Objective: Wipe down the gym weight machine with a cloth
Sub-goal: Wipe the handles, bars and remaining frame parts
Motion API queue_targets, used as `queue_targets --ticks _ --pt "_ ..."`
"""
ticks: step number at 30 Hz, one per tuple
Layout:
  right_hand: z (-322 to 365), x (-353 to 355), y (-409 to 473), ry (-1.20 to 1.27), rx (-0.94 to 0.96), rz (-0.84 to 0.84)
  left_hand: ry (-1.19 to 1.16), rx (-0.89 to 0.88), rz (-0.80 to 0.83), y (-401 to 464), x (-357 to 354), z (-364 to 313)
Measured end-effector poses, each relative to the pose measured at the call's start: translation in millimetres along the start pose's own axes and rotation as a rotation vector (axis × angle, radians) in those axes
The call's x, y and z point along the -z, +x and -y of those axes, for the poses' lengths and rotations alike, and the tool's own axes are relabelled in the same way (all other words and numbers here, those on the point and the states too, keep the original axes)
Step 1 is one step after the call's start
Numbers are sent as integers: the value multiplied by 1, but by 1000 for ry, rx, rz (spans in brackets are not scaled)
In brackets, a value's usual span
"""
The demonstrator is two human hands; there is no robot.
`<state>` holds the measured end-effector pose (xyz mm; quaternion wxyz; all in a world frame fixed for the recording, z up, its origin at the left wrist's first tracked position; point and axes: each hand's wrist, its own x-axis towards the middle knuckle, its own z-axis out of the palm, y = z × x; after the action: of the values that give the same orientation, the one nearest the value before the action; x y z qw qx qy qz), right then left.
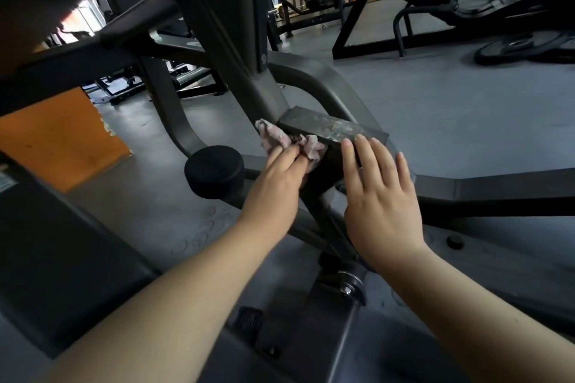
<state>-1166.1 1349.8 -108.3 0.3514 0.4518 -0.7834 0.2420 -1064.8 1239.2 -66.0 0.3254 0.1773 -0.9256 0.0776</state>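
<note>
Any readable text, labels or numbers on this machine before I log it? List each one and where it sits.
"9" or a similar rounded mark: on the dark upright plate of the machine frame, too blurred to be sure.
White label at the left edge: print too blurred to read.
Scuffed block beside the cloth: no text.

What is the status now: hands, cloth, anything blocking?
Left hand pinches pink cloth against block. Right hand flat on block, fingers straight. Top smudged. Nothing blocking.

crumpled pink cloth [292, 143]; matt dark metal frame [236, 50]; scuffed, blotchy block top [333, 127]; smooth matt black knob [214, 171].
</note>
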Motion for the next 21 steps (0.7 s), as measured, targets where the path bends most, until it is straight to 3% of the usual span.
queue_targets --ticks 3,6,10,17,21 --pt "0 1 1 2 4 0 186 -45 64 3 -1 6" --pt "1 2 0 4 4 8 287 59 61 2 -11 -9" --pt "1 4 1 18 3 25 236 294 69 13 -15 -32" --pt "-5 -1 -2 -4 14 38 68 287 -61 13 -19 -34" --pt "-5 0 -2 7 16 57 -16 353 -6 13 -13 -36"
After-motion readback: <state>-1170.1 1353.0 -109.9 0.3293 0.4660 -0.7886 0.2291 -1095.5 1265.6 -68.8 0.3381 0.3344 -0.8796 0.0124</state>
